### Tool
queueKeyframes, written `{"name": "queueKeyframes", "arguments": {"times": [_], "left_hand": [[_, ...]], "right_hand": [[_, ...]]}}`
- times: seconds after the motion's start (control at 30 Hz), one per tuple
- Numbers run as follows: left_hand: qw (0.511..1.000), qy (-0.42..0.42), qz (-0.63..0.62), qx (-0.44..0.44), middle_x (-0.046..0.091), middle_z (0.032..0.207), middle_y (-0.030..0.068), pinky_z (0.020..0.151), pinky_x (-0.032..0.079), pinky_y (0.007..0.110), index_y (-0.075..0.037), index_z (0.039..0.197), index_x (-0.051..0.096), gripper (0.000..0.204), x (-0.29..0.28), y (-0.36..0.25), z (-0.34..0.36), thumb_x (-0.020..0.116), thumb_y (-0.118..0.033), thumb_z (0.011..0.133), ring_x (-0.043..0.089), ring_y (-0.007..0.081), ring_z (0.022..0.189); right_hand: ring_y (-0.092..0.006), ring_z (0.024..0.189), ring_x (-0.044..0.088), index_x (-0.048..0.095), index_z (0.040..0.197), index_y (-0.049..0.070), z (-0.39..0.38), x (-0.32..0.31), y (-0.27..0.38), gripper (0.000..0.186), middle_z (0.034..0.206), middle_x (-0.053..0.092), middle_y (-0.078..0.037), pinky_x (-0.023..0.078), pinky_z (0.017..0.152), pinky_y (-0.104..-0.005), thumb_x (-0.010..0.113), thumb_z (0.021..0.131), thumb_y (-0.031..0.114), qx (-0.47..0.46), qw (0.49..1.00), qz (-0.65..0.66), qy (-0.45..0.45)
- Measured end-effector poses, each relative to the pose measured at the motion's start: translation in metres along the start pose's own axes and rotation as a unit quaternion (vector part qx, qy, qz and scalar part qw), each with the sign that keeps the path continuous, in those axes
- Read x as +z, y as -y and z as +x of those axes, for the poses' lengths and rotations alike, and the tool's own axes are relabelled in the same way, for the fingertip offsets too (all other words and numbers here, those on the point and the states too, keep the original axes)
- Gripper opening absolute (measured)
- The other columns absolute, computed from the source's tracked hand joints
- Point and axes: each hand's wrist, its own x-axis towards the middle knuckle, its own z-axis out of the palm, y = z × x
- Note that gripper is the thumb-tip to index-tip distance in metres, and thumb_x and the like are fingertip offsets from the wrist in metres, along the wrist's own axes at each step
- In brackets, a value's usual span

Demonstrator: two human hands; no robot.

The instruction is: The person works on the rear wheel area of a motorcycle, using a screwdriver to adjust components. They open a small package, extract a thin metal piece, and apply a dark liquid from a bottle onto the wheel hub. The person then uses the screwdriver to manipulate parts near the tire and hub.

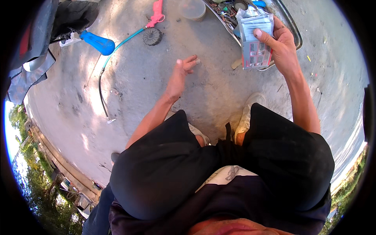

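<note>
My right hand [285, 47] grips a small grey and red printed cardboard box [256, 55], its thumb across the front. Out of the box's top stands a clear plastic bag with a stack of pale blue, flat pieces [256, 27]. Over the ground to the left, my left hand [182, 73] is open with its fingers stretched forward. A small pale spot shows by its fingertips; I cannot make out what it is. Behind the box lies a metal tray [298, 33] with loose bolts and small metal parts.
A blue-handled tool [98, 42] juts out near a tyre [76, 15] at the upper left. On the concrete lie a pink air gun [156, 15] with a teal hose [126, 40], a round finned part [152, 36] and a clear plastic tub [192, 9].
</note>
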Motion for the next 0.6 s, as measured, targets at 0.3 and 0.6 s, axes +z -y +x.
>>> {"name": "queueKeyframes", "arguments": {"times": [0.3,0.6], "left_hand": [[0.658,-0.027,0.733,0.171,0.026,0.173,0.0171,0.125,0.030,0.051,0.008,0.145,0.058,0.070,0.048,0.002,0.028,0.070,-0.042,0.098,0.030,0.0364,0.156],[0.815,-0.050,0.509,0.272,0.065,0.117,0.0093,0.081,0.049,0.044,-0.004,0.111,0.068,0.031,0.046,-0.053,0.013,0.080,-0.014,0.084,0.061,0.0316,0.099]], "right_hand": [[-0.0105,0.101,0.071,0.064,0.132,-0.001,-0.004,0.008,0.007,0.044,0.111,0.076,-0.006,0.057,0.091,-0.0288,0.082,0.097,0.020,0.017,1.000,-0.022,0.005],[-0.0090,0.100,0.065,0.065,0.129,0.007,-0.014,0.029,0.005,0.038,0.108,0.072,0.000,0.055,0.091,-0.0278,0.081,0.095,0.010,0.011,0.994,-0.097,0.039]]}}
